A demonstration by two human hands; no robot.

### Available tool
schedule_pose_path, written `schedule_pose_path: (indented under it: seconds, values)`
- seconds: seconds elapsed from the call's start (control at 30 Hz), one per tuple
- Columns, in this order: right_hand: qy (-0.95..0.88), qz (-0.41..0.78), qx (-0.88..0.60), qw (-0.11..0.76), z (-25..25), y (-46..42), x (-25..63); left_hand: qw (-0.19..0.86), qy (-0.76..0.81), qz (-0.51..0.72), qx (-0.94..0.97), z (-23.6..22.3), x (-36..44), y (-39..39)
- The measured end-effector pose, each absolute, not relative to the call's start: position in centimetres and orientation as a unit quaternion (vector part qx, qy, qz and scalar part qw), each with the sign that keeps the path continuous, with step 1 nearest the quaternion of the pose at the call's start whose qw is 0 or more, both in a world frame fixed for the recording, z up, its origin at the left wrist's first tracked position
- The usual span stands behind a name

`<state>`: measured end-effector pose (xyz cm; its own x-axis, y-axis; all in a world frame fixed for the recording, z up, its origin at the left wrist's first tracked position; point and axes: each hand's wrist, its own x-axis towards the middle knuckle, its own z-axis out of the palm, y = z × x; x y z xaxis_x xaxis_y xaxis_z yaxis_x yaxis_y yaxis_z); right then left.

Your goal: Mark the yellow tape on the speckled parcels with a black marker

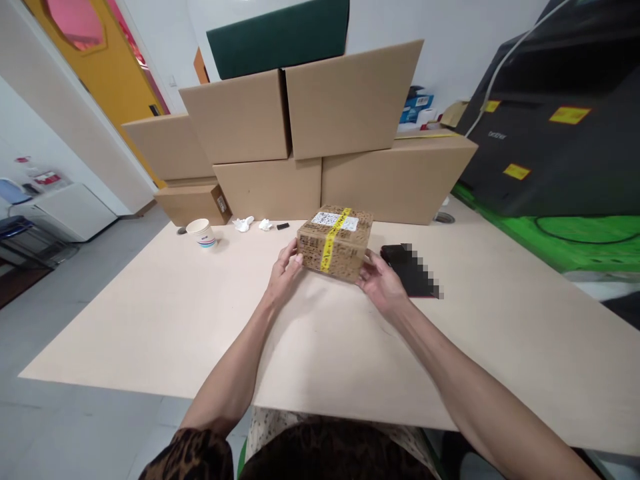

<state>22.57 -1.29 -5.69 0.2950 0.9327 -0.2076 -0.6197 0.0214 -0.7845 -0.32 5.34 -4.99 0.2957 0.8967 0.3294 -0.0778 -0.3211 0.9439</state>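
Between my hands is a small brown cardboard box (310, 252) with dark printing, a white label (325, 219) on top and a strip of yellow tape (329, 248) running over its top and front. My left hand (286, 267) grips its left side, thumb toward the front corner. At the lower right corner my right hand (383, 283) holds it, with the fingers partly hidden behind and under the box. The box looks slightly tilted; whether it touches the table I cannot tell. Just right of my right hand lies a flat black object (407, 270), partly pixelated.
Large cardboard boxes (350, 107) are stacked along the table's (150, 327) back edge, a dark green box (280, 40) on top. A paper cup (201, 233), crumpled tissues (244, 224) and a small black piece (283, 226) sit at the back left. A black-covered machine (550, 133) stands right.
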Motion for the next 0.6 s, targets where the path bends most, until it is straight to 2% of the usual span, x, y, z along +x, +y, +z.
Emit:
schedule_pose_path:
  seconds: [0.13, 0.33, 0.6]
  values:
    - [-0.263, 0.505, -0.454, 0.686, -4.4, -2.6, 21.7, 0.396, 0.301, 0.504, 0.706, -4.1, -0.4, 3.1]
    - [-0.391, 0.398, -0.468, 0.686, -4.4, -3.6, 20.7, 0.416, 0.262, 0.555, 0.671, -4.0, 1.2, 1.4]
    - [-0.524, 0.253, -0.478, 0.658, -4.8, -4.7, 18.9, 0.295, 0.355, 0.6, 0.653, -3.2, -0.2, 0.5]
